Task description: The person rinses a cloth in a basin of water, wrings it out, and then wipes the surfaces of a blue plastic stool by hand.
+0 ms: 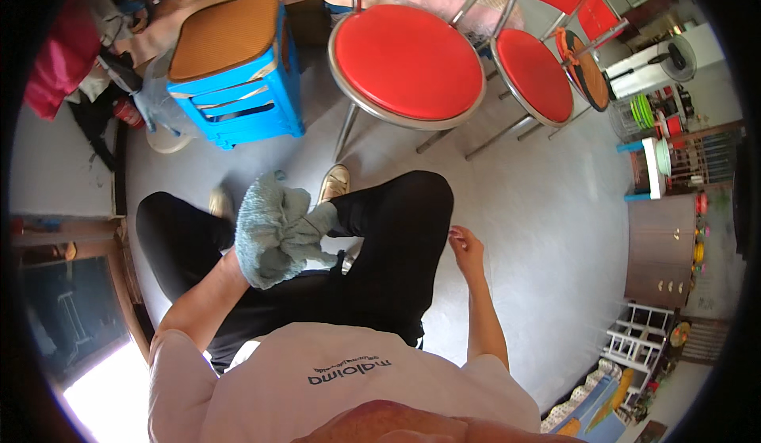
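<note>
A grey-green towel bundle [270,229], gathered and tied in the middle with dark string, is at the end of my left arm, above my lap. Its cloth covers most of my left hand [238,264]; the fingers are hidden behind or inside it. Loose cloth ends stick out to the right of the tie. Beside my bent right knee, my right hand [467,245] hangs over the floor, fingers slightly curled and apart, with no object visible in it.
Ahead stand a blue plastic stool [250,101] with a brown woven top [226,35] and several red round-seated metal chairs [410,62]. A brown cabinet [660,249] and a white rack [639,339] are at the far right. A dark-paned door [77,318] is at the left.
</note>
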{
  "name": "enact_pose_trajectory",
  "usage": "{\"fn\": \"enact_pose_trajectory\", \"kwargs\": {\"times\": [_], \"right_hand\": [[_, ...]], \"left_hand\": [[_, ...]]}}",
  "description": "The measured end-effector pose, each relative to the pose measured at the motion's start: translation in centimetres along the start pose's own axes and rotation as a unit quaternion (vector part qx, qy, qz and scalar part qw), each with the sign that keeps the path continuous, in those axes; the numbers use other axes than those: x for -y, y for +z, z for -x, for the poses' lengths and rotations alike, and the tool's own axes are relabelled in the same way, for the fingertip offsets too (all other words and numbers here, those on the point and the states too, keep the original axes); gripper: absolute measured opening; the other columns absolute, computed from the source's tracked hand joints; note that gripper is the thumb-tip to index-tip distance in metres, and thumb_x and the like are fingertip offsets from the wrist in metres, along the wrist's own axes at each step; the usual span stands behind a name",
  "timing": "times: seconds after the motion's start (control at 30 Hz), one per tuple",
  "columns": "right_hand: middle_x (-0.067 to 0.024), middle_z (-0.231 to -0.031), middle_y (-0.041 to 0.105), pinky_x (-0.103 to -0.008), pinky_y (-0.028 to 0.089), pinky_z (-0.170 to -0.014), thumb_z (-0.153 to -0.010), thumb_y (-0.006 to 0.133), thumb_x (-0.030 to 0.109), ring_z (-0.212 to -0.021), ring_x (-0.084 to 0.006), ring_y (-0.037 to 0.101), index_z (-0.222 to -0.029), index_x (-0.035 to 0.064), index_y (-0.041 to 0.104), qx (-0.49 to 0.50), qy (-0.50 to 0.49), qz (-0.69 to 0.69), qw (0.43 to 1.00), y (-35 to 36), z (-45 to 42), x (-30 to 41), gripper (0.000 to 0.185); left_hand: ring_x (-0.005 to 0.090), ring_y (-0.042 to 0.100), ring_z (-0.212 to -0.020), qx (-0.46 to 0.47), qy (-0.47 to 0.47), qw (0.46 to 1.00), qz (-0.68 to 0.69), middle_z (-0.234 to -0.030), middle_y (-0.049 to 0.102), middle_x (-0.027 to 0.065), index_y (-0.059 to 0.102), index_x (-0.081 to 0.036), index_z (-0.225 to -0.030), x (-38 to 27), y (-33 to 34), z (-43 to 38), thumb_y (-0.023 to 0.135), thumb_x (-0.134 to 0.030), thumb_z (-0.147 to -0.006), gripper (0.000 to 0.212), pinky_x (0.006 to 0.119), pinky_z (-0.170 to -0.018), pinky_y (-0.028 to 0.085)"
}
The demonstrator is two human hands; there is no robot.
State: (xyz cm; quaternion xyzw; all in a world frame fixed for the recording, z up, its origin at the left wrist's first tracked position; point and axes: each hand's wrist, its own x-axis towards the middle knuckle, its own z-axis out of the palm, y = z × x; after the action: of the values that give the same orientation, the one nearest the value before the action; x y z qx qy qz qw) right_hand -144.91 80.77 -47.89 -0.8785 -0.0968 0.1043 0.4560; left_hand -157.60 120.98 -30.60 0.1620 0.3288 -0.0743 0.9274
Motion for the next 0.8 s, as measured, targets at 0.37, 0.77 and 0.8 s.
{"fn": "enact_pose_trajectory", "kwargs": {"times": [0.37,0.77,0.8], "right_hand": [[-0.0055,-0.091,0.065,-0.0240,0.050,-0.073,-0.090,0.061,0.001,-0.084,-0.0116,0.063,-0.101,-0.0011,0.066,-0.069,-0.251,-0.023,0.965,-0.4,-7.9,19.0,0.013],[-0.0187,-0.119,0.064,-0.0376,0.051,-0.090,-0.086,0.066,0.014,-0.102,-0.0285,0.065,-0.124,0.0014,0.060,0.277,-0.267,0.092,0.918,15.3,-18.7,30.5,0.040],[-0.0184,-0.119,0.064,-0.0376,0.051,-0.090,-0.086,0.066,0.014,-0.102,-0.0282,0.066,-0.124,0.0009,0.060,0.276,-0.259,0.091,0.921,16.3,-19.8,30.3,0.041]], "left_hand": [[0.0150,0.041,-0.047,0.129,0.070,0.986,-0.075,-0.063,0.040,-0.0002,0.041,-0.016,-0.064,1.2,-8.3,-5.1,0.046,-0.043,-0.094,0.041,0.029,-0.041,0.033],[0.0175,0.061,-0.073,0.132,0.429,0.892,-0.053,-0.092,0.062,0.0075,0.058,-0.010,-0.111,-14.9,-7.1,-7.0,0.045,-0.026,-0.098,0.024,0.031,-0.060,0.049],[0.0188,0.063,-0.072,0.095,0.504,0.848,-0.136,-0.086,0.064,0.0071,0.061,-0.007,-0.107,-16.1,-6.3,-7.8,0.048,-0.019,-0.097,0.020,0.031,-0.061,0.052]]}}
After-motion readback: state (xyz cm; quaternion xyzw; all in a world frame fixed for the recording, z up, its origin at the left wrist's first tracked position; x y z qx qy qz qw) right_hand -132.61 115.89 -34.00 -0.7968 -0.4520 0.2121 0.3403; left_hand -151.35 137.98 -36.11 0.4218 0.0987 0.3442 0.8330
